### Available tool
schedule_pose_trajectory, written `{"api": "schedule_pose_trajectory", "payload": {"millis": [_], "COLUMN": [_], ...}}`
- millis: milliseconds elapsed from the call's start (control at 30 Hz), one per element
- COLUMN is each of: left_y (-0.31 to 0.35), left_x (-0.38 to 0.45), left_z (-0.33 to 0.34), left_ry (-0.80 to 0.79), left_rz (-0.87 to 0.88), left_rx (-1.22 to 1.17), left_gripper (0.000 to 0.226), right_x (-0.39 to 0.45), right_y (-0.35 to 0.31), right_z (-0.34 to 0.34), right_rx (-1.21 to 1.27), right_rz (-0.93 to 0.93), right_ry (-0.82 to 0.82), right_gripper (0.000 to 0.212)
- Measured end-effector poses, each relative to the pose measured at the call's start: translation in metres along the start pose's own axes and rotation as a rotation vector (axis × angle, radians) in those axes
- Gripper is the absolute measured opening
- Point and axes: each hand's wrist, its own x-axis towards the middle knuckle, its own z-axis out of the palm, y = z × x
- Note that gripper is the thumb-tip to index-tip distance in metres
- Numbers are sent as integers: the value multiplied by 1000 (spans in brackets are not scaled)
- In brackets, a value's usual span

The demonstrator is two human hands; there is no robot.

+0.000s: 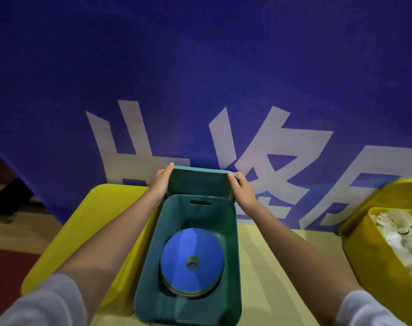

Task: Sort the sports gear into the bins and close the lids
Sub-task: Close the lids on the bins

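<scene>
A teal bin [153, 267] stands open in front of me on a yellow table. Inside it lies a stack of flat disc cones [192, 255], the top one blue with a centre hole. The teal lid [200, 182] stands on edge behind the bin, against the blue banner. My left hand [161, 182] holds the lid's left edge, and my right hand [241, 189] grips its right edge. Both forearms reach out along the bin's two sides.
A yellow bin with its lid on [82, 229] sits left of the teal bin. At the right an open yellow bin [374, 262] holds several white shuttlecocks [400, 234]. A blue banner [200, 78] with large white characters closes off the back. Wooden floor shows at far left.
</scene>
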Motion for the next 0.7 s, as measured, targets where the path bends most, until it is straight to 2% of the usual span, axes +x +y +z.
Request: {"api": "schedule_pose_trajectory", "payload": {"millis": [133,367,533,700], "left_y": [6,35,65,56], "left_x": [-2,-20,-63,-119], "left_z": [7,0,-13,-23], "left_ry": [-5,71,51,65], "left_rz": [-12,110,256,379], "left_rx": [-103,-149,-202,-249], "left_gripper": [23,27,34,21], "right_x": [5,-8,-43,-96], "right_y": [-4,-55,-99,-99], "right_z": [1,-9,-25,-31], "right_rx": [147,227,299,452], "right_rz": [57,-39,-161,-68], "right_ry": [-13,48,104,146], "right_gripper": [30,26,29,33]}}
